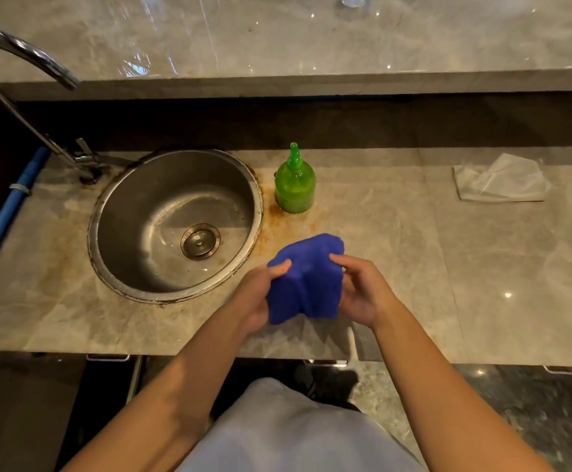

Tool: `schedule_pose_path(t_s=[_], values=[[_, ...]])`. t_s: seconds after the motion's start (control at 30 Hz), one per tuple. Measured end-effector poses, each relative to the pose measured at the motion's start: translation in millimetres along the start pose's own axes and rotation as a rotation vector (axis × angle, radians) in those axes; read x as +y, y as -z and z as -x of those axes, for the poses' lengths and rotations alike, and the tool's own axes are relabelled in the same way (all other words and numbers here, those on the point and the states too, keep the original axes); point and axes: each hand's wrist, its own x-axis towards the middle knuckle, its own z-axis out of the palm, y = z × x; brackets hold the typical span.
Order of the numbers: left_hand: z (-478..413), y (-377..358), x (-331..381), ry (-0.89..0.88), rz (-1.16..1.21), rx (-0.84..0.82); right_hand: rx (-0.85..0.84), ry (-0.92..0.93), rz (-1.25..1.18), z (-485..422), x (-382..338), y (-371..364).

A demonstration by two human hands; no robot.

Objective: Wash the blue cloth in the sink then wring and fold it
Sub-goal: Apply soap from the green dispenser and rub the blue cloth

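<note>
Blue cloth (305, 281), bunched, is being pinched by curled fingers (279, 268) at both sides: the left hand (257, 298) is gripping its left edge, the right hand (363, 294) its right. It is being held over the counter (482, 267) near the front edge, just right of the round sink (141, 206), its long axis running away from the person. A green bottle (295, 185) is standing behind it; a white sheet (500, 180) is lying well to the right.
</note>
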Motion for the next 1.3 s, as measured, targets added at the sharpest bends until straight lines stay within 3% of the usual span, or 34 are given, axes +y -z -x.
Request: schedule_pose_path(t_s=[0.1,0.23,0.37,0.47,0.57,0.7,0.77,0.9,0.97,1.1,1.3], values=[[14.6,-12.2,18.3,0.007,0.177,-0.164,-0.081,0.058,-0.150,1.8,-4.4,-3.5],[25.3,-35.8,34.4,-0.057,0.144,-0.216,-0.221,0.196,-0.377,1.7,-2.8,-12.5],[20.1,-42.8,41.4,-0.153,0.126,-0.234,-0.265,0.201,-0.415,5.1,-3.3,-20.2],[24.7,-38.7,53.5,-0.195,-0.044,-0.162,-0.227,0.204,-0.384,-2.9,-5.2,-17.6],[22.3,-28.9,68.0,-0.226,-0.364,-0.071,-0.228,0.205,-0.350,-14.8,-9.0,-17.9],[4.8,-18.5,93.5,-0.357,-0.701,0.157,-0.187,0.166,-0.362,-30.7,-19.8,-24.1],[-5.2,-18.1,113.4,-0.455,-0.774,0.247,-0.154,0.137,-0.387,-36.4,-27.7,-29.7],[-25.8,-38.7,158.6,-0.595,-0.759,0.232,-0.117,0.117,-0.390,-45.8,-40.6,-42.8],[-37.1,-53.9,177.7,-0.549,-0.696,0.189,-0.115,0.118,-0.415,-51.0,-45.4,-51.4],[-54.6,-68.1,196.6,-0.283,-0.577,0.115,-0.125,0.133,-0.413,-58.5,-54.3,-68.6],[-61.7,-66.9,205.1,-0.291,-0.656,0.077,-0.123,0.140,-0.401,-70.1,-58.9,-76.0]])
